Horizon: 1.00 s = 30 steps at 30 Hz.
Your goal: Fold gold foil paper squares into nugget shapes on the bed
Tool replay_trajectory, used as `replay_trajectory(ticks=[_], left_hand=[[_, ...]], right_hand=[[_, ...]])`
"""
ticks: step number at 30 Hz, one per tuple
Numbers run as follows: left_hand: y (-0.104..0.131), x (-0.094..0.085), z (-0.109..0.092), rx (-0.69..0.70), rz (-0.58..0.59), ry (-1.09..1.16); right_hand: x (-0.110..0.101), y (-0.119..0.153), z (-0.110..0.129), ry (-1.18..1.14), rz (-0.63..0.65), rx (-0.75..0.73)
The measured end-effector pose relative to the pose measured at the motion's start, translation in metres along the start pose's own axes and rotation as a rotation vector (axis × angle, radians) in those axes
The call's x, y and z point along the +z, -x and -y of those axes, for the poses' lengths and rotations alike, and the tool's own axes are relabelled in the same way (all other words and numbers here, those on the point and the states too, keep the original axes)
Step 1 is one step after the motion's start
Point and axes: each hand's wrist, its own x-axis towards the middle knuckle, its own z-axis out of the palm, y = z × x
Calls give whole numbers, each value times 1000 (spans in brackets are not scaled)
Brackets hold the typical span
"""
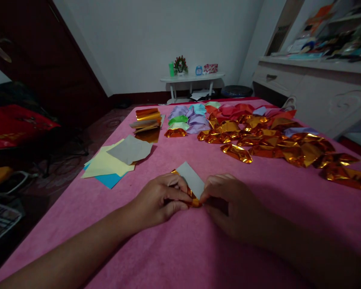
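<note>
Gold-and-grey paper sheet point(191, 178) lay partly folded on the pink-covered desk point(156, 257), between the two hands, its grey corner pointing away from the fingers. The left hand point(158, 198) was grasping the folded gold edge, thumb and forefinger pressed on it; the right hand point(233, 204) was pinching the edge's near right end, its thumb tip partly hidden. Both forearms slanted inward from the lower corners, wrists low, knuckles upward, the right arm darker in shadow.

Well to the left of the fingers stood a red bag point(18, 124), its contents out of sight, and below it a white wire basket point(3, 216), too dim to read inside. Far beyond the fingers, a low white stand point(195, 78) carried a plant point(180, 64) in a small white pot and a green cylinder point(171, 69).

Nearer, left of the left fingers, lay yellow, blue and grey sheets point(111, 162), with a stack of gold foil point(147, 124) behind them. Beyond and right of the right fingers spread many folded gold pieces point(264, 138).
</note>
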Motion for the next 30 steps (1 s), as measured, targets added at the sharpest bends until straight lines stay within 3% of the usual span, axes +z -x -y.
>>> replay_trajectory(ticks=[6, 14, 30], left_hand=[[-1, 3, 0, -125, -35, 113], [-5, 6, -7, -230, -100, 68], [-6, 13, -5, -305, -167, 84]], right_hand=[[4, 2, -2, 9, -37, 4], [5, 1, -2, 11, -60, 13], [13, -2, -1, 33, -103, 85]])
